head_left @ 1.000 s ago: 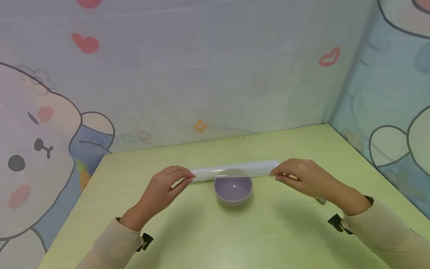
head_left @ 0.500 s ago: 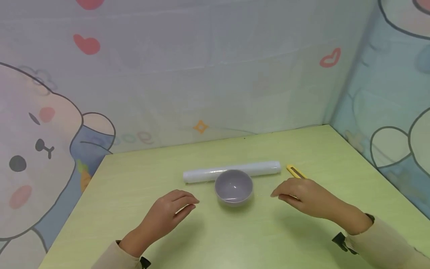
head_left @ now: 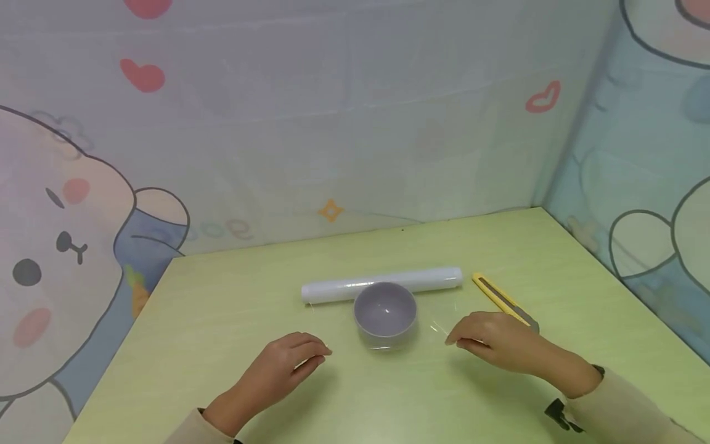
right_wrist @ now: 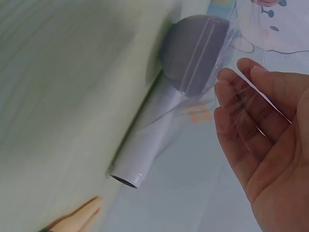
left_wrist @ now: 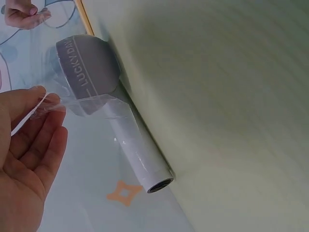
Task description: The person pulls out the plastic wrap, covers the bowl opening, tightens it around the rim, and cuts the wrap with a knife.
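A sheet of clear cling film stretches between my two hands, over the purple-grey bowl. Its front edge glints just below the bowl in the head view. My left hand pinches one corner between thumb and fingertips, left of the bowl. On the other side, my right hand pinches the opposite corner. The film leads back to a white roll lying behind the bowl. In the left wrist view, lettering shows on the bowl's side.
A yellow utility knife lies right of the roll, its lower end partly behind my right hand. The pale green tabletop ends at a printed cloth backdrop behind and to both sides.
Both hands have drawn the film from behind the bowl toward me, so its edge has passed over the bowl to the near side. The utility knife is more exposed. Roll and bowl stay put.
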The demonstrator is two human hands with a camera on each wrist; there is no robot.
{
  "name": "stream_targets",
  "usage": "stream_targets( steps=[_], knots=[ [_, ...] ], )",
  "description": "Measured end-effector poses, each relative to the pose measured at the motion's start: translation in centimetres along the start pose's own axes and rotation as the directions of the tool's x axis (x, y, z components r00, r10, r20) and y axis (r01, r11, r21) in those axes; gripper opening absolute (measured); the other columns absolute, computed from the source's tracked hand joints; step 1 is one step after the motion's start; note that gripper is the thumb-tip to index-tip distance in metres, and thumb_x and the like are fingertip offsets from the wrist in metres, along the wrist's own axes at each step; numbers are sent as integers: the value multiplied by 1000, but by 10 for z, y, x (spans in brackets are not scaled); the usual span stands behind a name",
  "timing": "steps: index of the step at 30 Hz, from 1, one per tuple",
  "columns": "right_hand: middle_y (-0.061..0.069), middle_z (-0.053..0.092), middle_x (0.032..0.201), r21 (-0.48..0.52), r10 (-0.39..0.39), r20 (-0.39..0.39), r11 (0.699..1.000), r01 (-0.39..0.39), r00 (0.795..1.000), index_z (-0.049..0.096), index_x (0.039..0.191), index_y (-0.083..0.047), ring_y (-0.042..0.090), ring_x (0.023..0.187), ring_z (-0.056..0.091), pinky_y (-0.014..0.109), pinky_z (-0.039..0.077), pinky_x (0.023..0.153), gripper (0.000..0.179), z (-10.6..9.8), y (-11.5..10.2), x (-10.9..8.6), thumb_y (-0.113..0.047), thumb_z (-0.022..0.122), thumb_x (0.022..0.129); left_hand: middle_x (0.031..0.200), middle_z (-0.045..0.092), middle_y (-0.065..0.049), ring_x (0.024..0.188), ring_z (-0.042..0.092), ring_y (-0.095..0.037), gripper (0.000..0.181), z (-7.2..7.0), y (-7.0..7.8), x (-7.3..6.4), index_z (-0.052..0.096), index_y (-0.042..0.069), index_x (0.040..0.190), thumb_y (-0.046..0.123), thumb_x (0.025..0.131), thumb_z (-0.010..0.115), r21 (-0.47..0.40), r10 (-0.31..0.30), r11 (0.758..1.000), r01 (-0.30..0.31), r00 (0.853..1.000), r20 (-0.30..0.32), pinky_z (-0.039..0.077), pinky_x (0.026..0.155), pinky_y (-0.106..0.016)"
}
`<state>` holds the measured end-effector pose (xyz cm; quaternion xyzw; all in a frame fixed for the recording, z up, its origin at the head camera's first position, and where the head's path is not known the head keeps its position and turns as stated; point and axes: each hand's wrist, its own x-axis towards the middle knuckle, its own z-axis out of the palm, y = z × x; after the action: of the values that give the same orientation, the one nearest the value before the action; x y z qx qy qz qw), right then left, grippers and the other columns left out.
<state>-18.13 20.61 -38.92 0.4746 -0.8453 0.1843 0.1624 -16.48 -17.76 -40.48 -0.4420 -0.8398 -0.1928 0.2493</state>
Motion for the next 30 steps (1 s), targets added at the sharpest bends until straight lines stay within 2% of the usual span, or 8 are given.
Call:
stream_targets(
  steps=[5, 12, 15, 17, 21, 25, 28, 30],
  knots=[
    [-10, 67, 88, 23, -8, 32, 1000, 7, 999, 69, 90, -19, 6, 79, 61, 20, 49, 67, 19, 10, 3, -3, -4, 68, 78, 91, 66, 8, 85, 63, -8, 22, 6, 0, -5, 68, 14, 90, 2, 72, 73, 3, 25, 1000, -25, 999, 26, 48, 75, -15],
    [-9, 67, 90, 49, 51, 99, 997, -56, 994, 69, 91, -18, 8, 83, 62, 24, 51, 70, 16, 21, 7, -3, -6, 66, 81, 93, 65, 8, 87, 62, -8, 20, 12, -4, -5, 67, 15, 92, 4, 75, 71, 44, 11, 999, -18, 989, 144, 49, 77, -20],
    [-9, 67, 92, 46, 110, 133, 992, -117, 985, 69, 91, -18, 9, 86, 62, 26, 51, 72, 13, 23, 8, -3, -9, 65, 83, 93, 65, 7, 88, 62, -9, 12, 14, -4, -3, 66, 15, 91, 9, 81, 68, 32, -34, 999, 28, 979, 200, 50, 77, -22],
    [-10, 67, 92, 52, 164, 150, 984, -173, 975, 70, 90, -19, 9, 86, 62, 27, 51, 73, 9, 24, 7, -2, -15, 63, 86, 92, 65, 9, 88, 62, -8, 6, 16, -2, -1, 67, 16, 91, 16, 86, 64, 17, -101, 995, 100, 967, 234, 50, 77, -24],
    [-12, 66, 92, 76, 296, 154, 948, -310, 943, 69, 87, -23, 8, 87, 62, 28, 50, 73, 15, 28, 6, -1, -28, 56, 91, 87, 62, 12, 81, 59, -3, 17, 20, 3, 5, 66, 20, 85, 31, 92, 55, -16, -292, 951, 308, 918, 269, 50, 71, -22],
    [-8, 67, 93, 109, 399, 144, 903, -415, 906, 69, 82, -24, 15, 90, 62, 32, 49, 76, 14, 33, 5, 3, -29, 59, 89, 83, 59, 10, 71, 55, -2, 19, 23, 7, 14, 62, 19, 78, 33, 90, 57, -43, -461, 870, 492, 840, 285, 45, 63, -19],
    [-4, 67, 94, 119, 455, 146, 874, -472, 879, 67, 76, -24, 21, 92, 61, 37, 49, 77, 9, 37, 4, 7, -24, 63, 85, 80, 58, 8, 64, 53, -2, 16, 25, 7, 20, 58, 18, 75, 29, 87, 62, -64, -542, 807, 587, 779, 316, 43, 59, -18],
    [-4, 67, 93, 121, 483, 161, 856, -503, 861, 64, 75, -24, 20, 90, 60, 36, 49, 75, 9, 40, 3, 9, -22, 65, 83, 76, 59, 7, 60, 51, -2, 16, 27, 7, 23, 56, 17, 75, 26, 85, 65, -75, -572, 777, 625, 750, 332, 41, 56, -19]
  ],
)
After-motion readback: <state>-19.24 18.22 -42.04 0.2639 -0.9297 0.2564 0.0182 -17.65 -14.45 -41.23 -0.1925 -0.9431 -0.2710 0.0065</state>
